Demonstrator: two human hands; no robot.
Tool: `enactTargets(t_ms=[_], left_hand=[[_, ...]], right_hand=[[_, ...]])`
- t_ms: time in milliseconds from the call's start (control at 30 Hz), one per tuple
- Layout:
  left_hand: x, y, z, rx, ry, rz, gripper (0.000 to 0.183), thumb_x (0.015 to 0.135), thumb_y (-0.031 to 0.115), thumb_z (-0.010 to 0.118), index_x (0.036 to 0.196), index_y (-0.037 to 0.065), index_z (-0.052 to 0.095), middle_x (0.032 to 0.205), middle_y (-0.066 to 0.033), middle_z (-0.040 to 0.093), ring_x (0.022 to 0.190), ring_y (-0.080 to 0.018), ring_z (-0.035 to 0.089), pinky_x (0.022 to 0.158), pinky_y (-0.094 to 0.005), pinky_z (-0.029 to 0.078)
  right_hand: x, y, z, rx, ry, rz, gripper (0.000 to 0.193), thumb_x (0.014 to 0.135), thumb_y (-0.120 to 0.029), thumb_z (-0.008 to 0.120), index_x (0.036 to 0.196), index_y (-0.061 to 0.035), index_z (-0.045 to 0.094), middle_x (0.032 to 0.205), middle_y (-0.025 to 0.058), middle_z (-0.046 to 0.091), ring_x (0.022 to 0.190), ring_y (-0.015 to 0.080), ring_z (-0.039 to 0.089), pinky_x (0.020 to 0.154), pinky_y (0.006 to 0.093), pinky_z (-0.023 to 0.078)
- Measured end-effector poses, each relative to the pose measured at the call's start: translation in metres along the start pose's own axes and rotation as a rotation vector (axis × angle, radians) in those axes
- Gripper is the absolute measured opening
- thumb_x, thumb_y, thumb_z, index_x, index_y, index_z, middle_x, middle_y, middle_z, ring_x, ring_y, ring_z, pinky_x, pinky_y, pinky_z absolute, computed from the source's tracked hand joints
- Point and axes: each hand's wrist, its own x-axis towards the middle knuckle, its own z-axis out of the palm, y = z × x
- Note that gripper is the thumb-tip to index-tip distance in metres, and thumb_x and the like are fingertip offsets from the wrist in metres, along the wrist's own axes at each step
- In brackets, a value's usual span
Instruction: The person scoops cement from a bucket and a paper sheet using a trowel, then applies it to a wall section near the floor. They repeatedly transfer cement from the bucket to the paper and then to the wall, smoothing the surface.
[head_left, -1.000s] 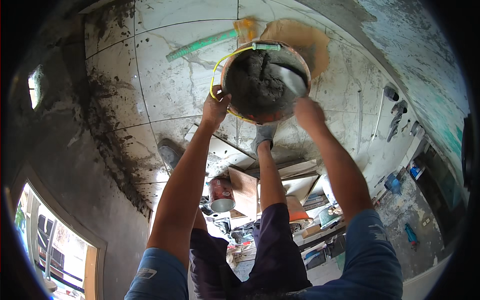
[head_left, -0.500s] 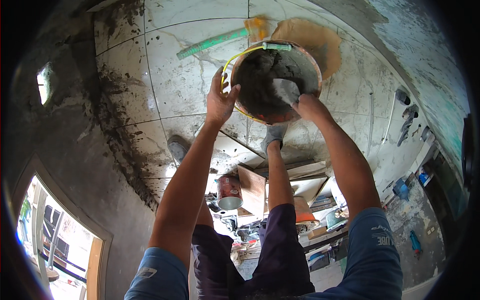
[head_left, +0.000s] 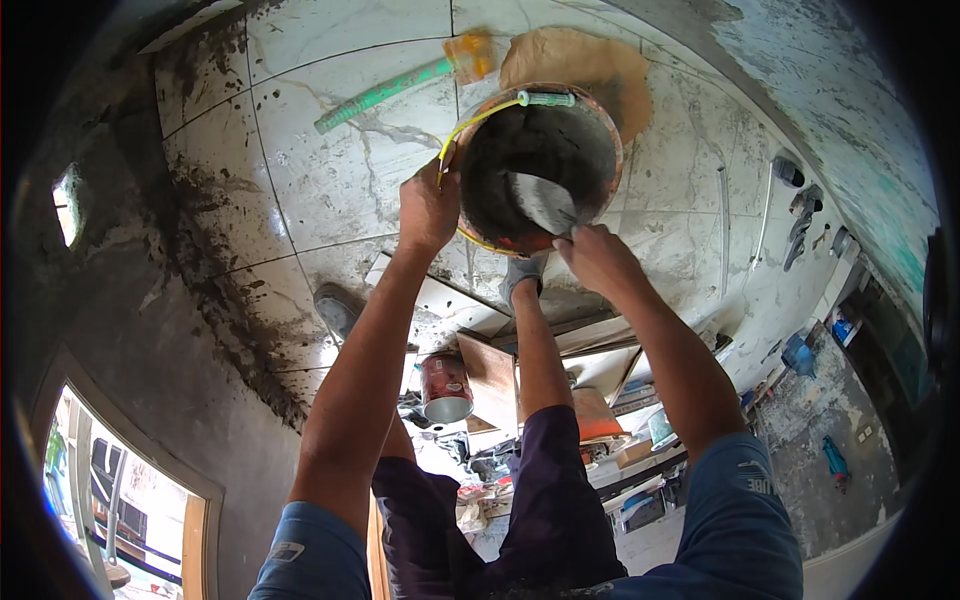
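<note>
A round bucket (head_left: 614, 140) stands on the tiled floor before me, with grey wet mortar (head_left: 520, 140) inside. Its yellow wire handle (head_left: 468, 124), with a pale green grip, lies over to the left along the rim. My left hand (head_left: 430, 207) is closed on the bucket's left rim, beside the wire. In my right hand (head_left: 603, 262), at the near right rim, is a trowel (head_left: 543, 204). The trowel's blade reaches into the bucket over the mortar; my fingers hide its handle.
Beyond the bucket lie brown paper (head_left: 585, 65) and a green strip (head_left: 385, 95). My shoes (head_left: 336, 308) stand on the near side. Closer are a tile piece (head_left: 440, 300), a red can (head_left: 445, 388) and boards (head_left: 490, 378). Walls rise on both sides.
My left hand's fingers, spread at the rim before, are now closed on it. The trowel and my right hand have come nearer, toward the bucket's near edge. The whole view has shifted slightly.
</note>
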Motion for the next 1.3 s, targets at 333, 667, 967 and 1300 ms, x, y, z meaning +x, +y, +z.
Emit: enactTargets(t_ms=[333,667,967,1300], left_hand=[[-0.021,0.039,0.031,0.058,0.024,0.108,0.030,0.090,0.008,0.050,0.119,0.004,0.058,0.088,-0.0232,0.063,0.081,-0.0402,0.061,0.070,-0.0421,0.048],[-0.021,0.038,0.031,0.072,0.070,0.184,0.016,0.091,0.007,0.049,0.099,-0.003,0.058,0.080,-0.0235,0.062,0.074,-0.0422,0.061,0.066,-0.0472,0.048],[-0.009,0.013,0.016,0.126,0.020,0.126,0.033,0.094,0.012,0.047,0.125,0.008,0.057,0.075,-0.0140,0.061,0.065,-0.0245,0.060,0.063,-0.0337,0.048],[0.027,-0.038,0.007,-0.222,-0.092,-0.093,0.035,0.095,0.012,0.046,0.128,0.006,0.055,0.095,-0.0156,0.067,0.079,-0.0219,0.065,0.074,-0.0339,0.051]], right_hand=[[0.027,0.045,0.050,0.224,0.132,0.002,0.036,0.091,-0.030,0.054,0.082,0.0032,0.063,0.077,0.0239,0.063,0.080,0.0420,0.062,0.074,0.0468,0.050],[0.021,0.087,0.058,0.130,0.136,0.162,0.041,0.088,-0.038,0.048,0.086,-0.0014,0.066,0.081,0.0229,0.066,0.079,0.0382,0.065,0.073,0.0472,0.050],[0.020,0.102,0.078,0.180,0.165,0.157,0.043,0.085,-0.041,0.050,0.086,-0.0011,0.067,0.081,0.0242,0.065,0.081,0.0398,0.064,0.075,0.0486,0.051],[0.026,0.094,0.068,0.263,0.352,0.010,0.033,0.081,-0.034,0.055,0.082,-0.0027,0.065,0.076,0.0232,0.064,0.077,0.0413,0.062,0.072,0.0488,0.051]])
